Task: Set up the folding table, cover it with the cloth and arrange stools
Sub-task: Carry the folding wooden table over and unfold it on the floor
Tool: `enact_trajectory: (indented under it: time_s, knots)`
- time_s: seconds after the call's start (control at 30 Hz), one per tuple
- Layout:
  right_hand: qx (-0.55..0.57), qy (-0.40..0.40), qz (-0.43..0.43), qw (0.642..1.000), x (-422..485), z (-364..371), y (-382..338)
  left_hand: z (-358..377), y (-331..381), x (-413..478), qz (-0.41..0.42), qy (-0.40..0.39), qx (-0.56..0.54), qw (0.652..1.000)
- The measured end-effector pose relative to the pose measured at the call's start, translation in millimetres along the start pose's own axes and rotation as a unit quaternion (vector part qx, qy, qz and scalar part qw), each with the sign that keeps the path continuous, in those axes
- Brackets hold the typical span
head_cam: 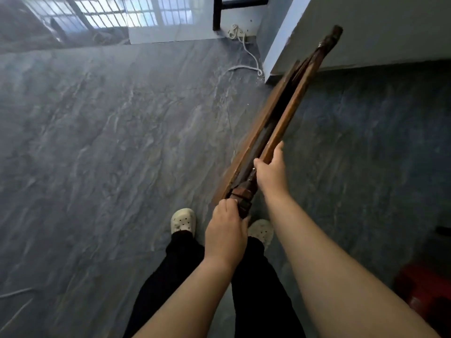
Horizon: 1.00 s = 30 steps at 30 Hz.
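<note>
- The folding table [284, 124] is folded flat and seen edge-on, held out in front of the person over the grey floor [97, 142]; whether its lower edge rests on the floor or hangs clear I cannot tell
- The hands are apart, both clamped on it; the left hand [225, 232] wraps the dark block at the near end, and the right hand [272, 172] grips the lighter rail further along
- Pinching is the likeliest trouble; the right fingers curl into the gap between rail and board, and if the legs swing or snap shut while opening, those fingers are caught
- The near end hangs right above the white clogs [183, 222]; a slip of the left hand probably drops the weight on the toes
- The far end points at the pale wall [366, 32] and looks close to its corner; swinging the table round to open it could knock or scrape there
- A white cable [246, 67] lies loose on the floor near that corner; a leg set down on it, or a step forward, may snag it
- The floor looks glossy; a leg planted at an angle may skid as the top is tipped over
- A blurred red stool [424, 293], as I judge it, sits low at the right edge, well apart from the table; stepping back to make room risks a trip on it
- No cloth is in view
</note>
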State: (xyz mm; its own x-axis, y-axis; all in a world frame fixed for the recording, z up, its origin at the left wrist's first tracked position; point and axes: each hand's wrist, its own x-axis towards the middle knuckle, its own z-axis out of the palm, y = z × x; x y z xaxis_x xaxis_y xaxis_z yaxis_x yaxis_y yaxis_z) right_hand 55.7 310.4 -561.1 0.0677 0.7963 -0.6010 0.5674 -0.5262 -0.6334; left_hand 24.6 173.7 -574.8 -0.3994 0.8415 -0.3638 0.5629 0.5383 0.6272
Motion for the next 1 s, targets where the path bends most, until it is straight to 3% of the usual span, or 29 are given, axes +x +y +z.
enact_trajectory:
  time_s: [0.23,0.6,0.8,1.0]
  knots:
    - [-0.034,-0.086,-0.021,0.996,-93.5,-4.5,81.0,34.2,-32.6,-121.4,-0.047,0.031,0.007,0.998]
    - [-0.072,-0.135,-0.059,0.986,-173.2,-37.4,193.2,111.9,-39.4,-257.1,-0.096,0.100,-0.018,0.990]
    - [-0.072,-0.139,-0.054,0.986,-234.3,-16.6,241.8,113.3,-76.8,-330.4,-0.093,0.089,-0.012,0.992]
    - [-0.079,-0.153,-0.041,0.984,-320.5,-7.6,296.2,114.3,-114.0,-423.0,-0.116,0.025,-0.026,0.993]
